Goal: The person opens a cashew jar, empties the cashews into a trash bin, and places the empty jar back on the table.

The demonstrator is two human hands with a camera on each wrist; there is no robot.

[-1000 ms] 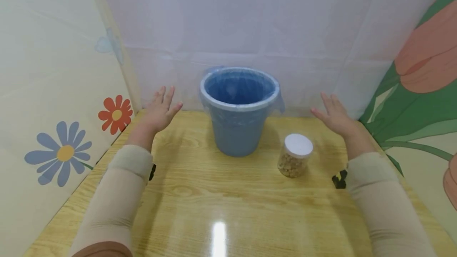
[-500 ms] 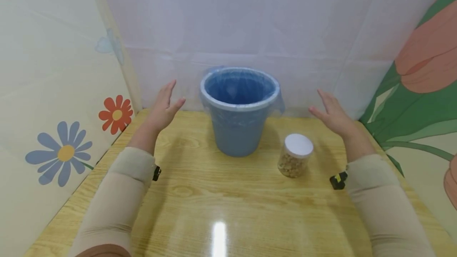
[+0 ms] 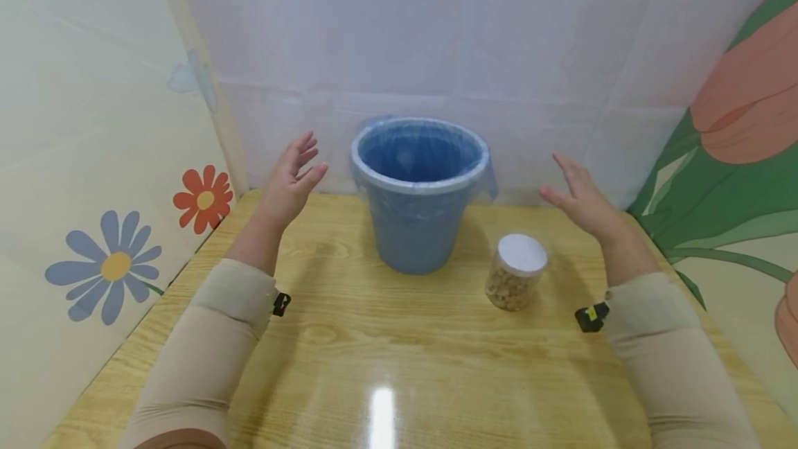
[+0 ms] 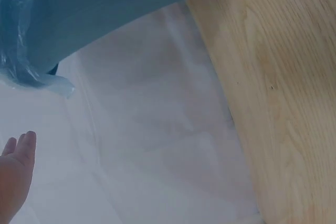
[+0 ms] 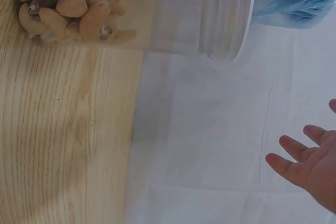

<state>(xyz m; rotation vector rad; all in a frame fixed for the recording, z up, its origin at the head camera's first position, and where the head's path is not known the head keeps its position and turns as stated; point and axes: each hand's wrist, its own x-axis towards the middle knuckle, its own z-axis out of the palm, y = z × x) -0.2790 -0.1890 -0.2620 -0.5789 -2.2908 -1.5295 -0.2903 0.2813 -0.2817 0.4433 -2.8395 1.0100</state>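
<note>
My left hand (image 3: pixel 289 182) hovers left of a blue bucket (image 3: pixel 414 227), fingers loosely bent and holding nothing. A thin clear plastic liner (image 4: pixel 21 51) is folded over the bucket's rim. On the other side my right hand (image 3: pixel 582 203) is held up, fingers extended, with nothing in it. Between the bucket and my right arm stands a clear jar (image 3: pixel 512 286) with a white lid (image 3: pixel 522 253). In the right wrist view, cashew nuts (image 5: pixel 73 6) fill the jar's lower part, and the spread fingers (image 5: pixel 283 166) are apart from it.
The wooden table (image 3: pixel 349 352) runs up to a white cloth backdrop (image 3: pixel 399 33) close behind the bucket. Flower-printed panels stand at the left (image 3: pixel 93 158) and right (image 3: pixel 736 158). A small black device (image 3: pixel 592 316) sits at the right cuff; another is at the left.
My left hand has risen slightly and turned inward toward the bucket, its fingers bending a little. My right hand has turned slightly. Bucket and jar have stayed in place.
</note>
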